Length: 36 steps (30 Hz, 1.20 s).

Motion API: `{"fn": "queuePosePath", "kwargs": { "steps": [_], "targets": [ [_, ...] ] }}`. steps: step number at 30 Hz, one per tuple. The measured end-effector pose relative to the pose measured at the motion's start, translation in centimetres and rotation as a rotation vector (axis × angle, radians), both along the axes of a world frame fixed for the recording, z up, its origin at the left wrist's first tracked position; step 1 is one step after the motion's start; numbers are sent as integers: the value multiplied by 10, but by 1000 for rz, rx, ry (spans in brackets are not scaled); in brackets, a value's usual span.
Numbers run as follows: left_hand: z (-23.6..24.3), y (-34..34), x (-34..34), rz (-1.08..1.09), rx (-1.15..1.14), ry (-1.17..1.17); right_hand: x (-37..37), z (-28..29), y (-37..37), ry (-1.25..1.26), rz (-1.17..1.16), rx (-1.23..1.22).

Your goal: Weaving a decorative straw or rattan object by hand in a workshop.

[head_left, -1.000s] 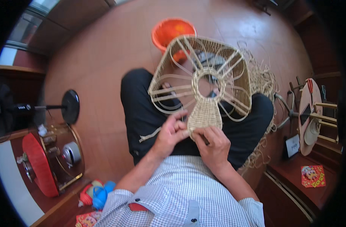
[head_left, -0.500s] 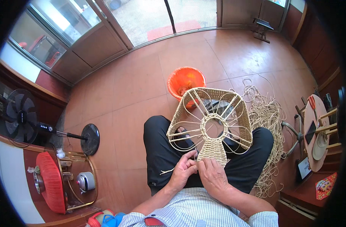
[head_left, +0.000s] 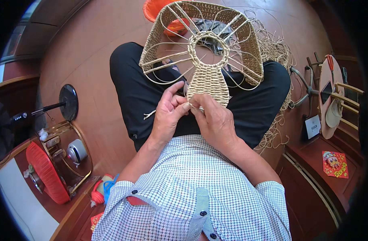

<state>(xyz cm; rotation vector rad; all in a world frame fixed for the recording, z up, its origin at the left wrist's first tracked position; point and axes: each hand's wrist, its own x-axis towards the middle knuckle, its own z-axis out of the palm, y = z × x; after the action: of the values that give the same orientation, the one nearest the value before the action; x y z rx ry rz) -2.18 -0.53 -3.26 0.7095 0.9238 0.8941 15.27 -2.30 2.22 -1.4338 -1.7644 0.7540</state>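
Hiding woven panel (head_left: 208,85) at 1 corner: 2 hands (head_left: 166,113) (head_left: 217,118)

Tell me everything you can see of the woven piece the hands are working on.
The woven piece looks made of straw-coloured cord. Paired spokes and thin loops run from its open-centred ring to a woven wall along the far side and both flanks. A densely woven panel widens from the ring toward the person. It sits between the knees. Fingertips of the left hand and right hand meet at the panel's near left corner.

The floor (head_left: 87,80) bears cord (head_left: 277,52) and a bucket (head_left: 152,11).
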Motion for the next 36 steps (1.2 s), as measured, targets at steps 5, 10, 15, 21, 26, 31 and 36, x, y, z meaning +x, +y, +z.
{"fn": "queuePosePath", "kwargs": {
  "steps": [5,10,15,21,26,31,36],
  "targets": [
    [29,-3,1,21,288,598,16,9,-1,213,-30,-280],
    [47,3,10,-106,954,944,35,24,-8,720,10,-564],
    [61,10,-3,-173,901,684,73,33,-18,1011,-165,-466],
    [79,23,-25,38,409,115,84,-3,-33,860,-534,-591],
    [100,39,-32,183,393,155,58,-17,-38,1013,-369,-722],
    [124,47,-32,243,493,398,41,-23,-16,1192,-336,-858],
    [119,41,-15,-82,715,870,28,-30,-5,1360,-371,-864]
  ]
}}
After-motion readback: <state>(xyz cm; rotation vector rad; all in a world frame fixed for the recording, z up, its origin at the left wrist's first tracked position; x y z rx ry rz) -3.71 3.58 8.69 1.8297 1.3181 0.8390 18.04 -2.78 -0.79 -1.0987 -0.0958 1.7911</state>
